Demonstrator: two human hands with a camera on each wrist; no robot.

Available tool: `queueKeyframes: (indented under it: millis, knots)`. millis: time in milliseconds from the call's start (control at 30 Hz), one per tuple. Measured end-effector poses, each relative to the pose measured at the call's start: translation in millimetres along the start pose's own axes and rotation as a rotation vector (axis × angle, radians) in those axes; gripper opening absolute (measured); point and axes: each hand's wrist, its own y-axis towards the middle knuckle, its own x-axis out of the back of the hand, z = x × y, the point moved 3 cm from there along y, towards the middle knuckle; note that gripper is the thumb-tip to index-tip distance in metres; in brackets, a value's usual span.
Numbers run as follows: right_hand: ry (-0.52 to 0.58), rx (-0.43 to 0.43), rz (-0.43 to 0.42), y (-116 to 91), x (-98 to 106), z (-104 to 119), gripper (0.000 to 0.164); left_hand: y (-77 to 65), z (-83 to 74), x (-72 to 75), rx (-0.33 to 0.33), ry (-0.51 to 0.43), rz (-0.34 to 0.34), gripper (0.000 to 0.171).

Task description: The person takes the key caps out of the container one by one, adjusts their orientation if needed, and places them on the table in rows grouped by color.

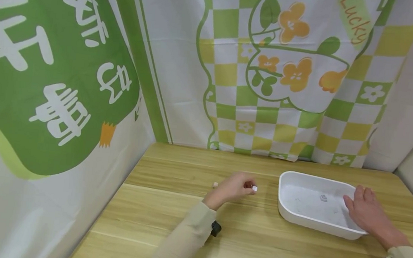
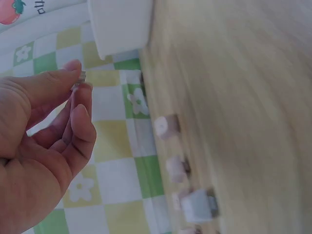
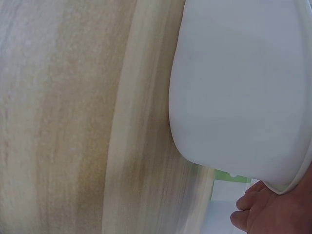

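My left hand (image 1: 233,187) is over the table left of the tray, pinching a small white cube (image 1: 254,188) between thumb and fingertips. The left wrist view shows that cube (image 2: 82,77) mostly hidden by the fingertips. My right hand (image 1: 367,209) grips the right end of a white plastic tray (image 1: 316,225), its thumb over the inside and its other fingers beyond the rim. A few small light pieces (image 1: 323,197) lie inside the tray. Below and outside the tray's rim, the right wrist view shows the fingers (image 3: 246,207).
A small pinkish block (image 1: 215,185) lies by my left wrist. Several small blocks (image 2: 197,205) stand on the wooden table (image 1: 254,250) in the left wrist view. A patterned cloth (image 1: 259,125) hangs along the table's back edge, and another cloth (image 1: 54,197) hangs at the left.
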Motion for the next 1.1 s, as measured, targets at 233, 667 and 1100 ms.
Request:
queueKeyframes:
  millis: [233,667,1100]
  knots:
    - [0.007,-0.008,0.015,1,1,0,0.087,-5.2,12.0,-2.3,0.015,0.036,-0.020,0.017]
    - [-0.038,0.021,-0.029,1,0,1,0.080,-22.4,33.0,1.1,0.084,0.087,0.002,0.011]
    - [-0.038,0.004,-0.032,1,-1,-1,0.084,-27.1,36.2,-1.0,0.059,0.341,0.032,0.012]
